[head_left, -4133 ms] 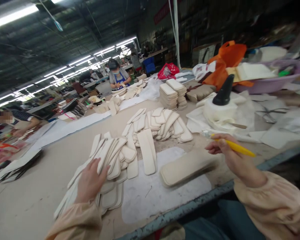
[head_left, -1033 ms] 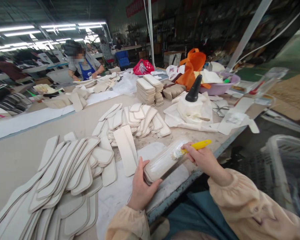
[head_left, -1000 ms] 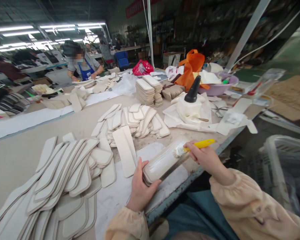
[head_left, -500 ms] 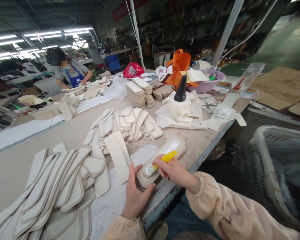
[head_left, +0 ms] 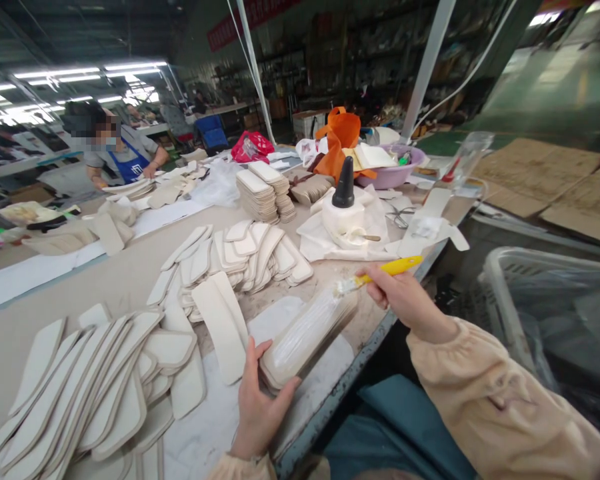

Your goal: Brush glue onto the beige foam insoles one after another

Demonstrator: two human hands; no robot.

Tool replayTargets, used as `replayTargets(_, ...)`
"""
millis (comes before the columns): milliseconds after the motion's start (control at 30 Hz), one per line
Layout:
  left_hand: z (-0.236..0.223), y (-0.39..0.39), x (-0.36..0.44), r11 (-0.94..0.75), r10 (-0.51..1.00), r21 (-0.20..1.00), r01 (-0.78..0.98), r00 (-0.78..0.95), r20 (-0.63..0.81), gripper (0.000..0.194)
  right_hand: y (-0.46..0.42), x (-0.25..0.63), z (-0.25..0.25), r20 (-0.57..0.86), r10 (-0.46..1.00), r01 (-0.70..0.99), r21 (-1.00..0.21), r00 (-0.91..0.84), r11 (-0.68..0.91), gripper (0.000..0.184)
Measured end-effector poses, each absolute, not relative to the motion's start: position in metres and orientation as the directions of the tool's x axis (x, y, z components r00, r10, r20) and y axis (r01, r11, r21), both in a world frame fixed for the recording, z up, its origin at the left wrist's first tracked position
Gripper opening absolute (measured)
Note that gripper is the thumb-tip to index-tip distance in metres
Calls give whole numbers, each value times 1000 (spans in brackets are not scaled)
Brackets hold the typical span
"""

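Observation:
My right hand point(head_left: 397, 293) is closed around the yellow handle of a brush point(head_left: 393, 268). Its bristles touch the far end of a stack of long rounded pale pieces point(head_left: 305, 333), whose top is coated with wet, shiny white glue. At the near end of that stack, my left hand point(head_left: 263, 400) rests with thumb and fingers spread to either side, steadying it. Left of the stack lie two plain pale strips point(head_left: 223, 327). Beyond stands a white glue container point(head_left: 344, 220) with a black cone top, on a crumpled white sheet.
Loose pale pieces point(head_left: 95, 387) fan out at the left, with another pile point(head_left: 250, 253) behind. Farther back are upright stacks point(head_left: 263, 190), an orange bag point(head_left: 340, 140) and a purple basin point(head_left: 395, 167). A plastic crate point(head_left: 505, 293) stands right of the table edge. A co-worker point(head_left: 123, 150) works across the table.
My right hand has moved the brush from the near end of the stack to its far end, leaving a glossy streak along the top. My left hand stays at the near end.

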State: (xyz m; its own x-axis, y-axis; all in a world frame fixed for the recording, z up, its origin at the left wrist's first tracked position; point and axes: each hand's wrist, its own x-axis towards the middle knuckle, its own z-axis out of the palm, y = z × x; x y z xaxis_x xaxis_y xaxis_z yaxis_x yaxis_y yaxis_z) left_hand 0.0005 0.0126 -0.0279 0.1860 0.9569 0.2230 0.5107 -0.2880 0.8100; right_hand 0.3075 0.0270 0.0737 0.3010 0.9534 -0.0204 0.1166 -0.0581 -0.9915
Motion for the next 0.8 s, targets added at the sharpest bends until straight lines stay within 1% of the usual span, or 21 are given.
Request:
replayTargets(67, -29, 13, 1, -280, 959, 808, 518, 181, 216, 95, 26, 294, 70, -76, 984, 138, -985, 163, -99, 38)
replayTargets(133, -30, 13, 1, -271, 962, 806, 526, 178, 207, 95, 27, 287, 65, -121, 989, 224, -965, 80, -136, 37)
replayTargets(200, -30, 13, 0, -263, 964, 807, 528, 176, 199, 95, 30, 292, 59, -126, 986, 311, -938, 113, -156, 35)
replayTargets(300, -30, 13, 0, -258, 965, 809, 528, 175, 194, 93, 32, 317, 58, -66, 949, 370, -911, 307, -183, 34)
replayTargets(333, -29, 13, 0, -259, 965, 808, 529, 177, 194, 92, 32, 325, 59, -41, 928, 354, -918, 369, -181, 34)
replayTargets(400, -28, 12, 1, -259, 965, 805, 534, 178, 192, 90, 30, 339, 63, -7, 895, 239, -963, 446, -127, 36)
replayTargets(467, -27, 12, 1, -256, 966, 801, 541, 177, 188, 90, 28, 342, 66, 11, 887, 70, -997, 462, -24, 38)
replayTargets(533, -28, 12, 1, -261, 965, 797, 545, 179, 193, 90, 28, 335, 66, 18, 897, -43, -998, 441, 42, 38)
replayTargets(600, -30, 13, 1, -276, 961, 793, 544, 187, 206, 90, 32, 325, 62, 5, 914, -58, -998, 405, 32, 40)
replayTargets(733, -31, 14, 0, -299, 954, 769, 565, 186, 234, 87, 41, 312, 49, -80, 944, 61, -993, 321, -105, 44)
replayTargets(800, -29, 11, 1, -316, 949, 753, 578, 189, 253, 83, 40, 315, 46, -93, 937, 91, -987, 336, -130, 42)
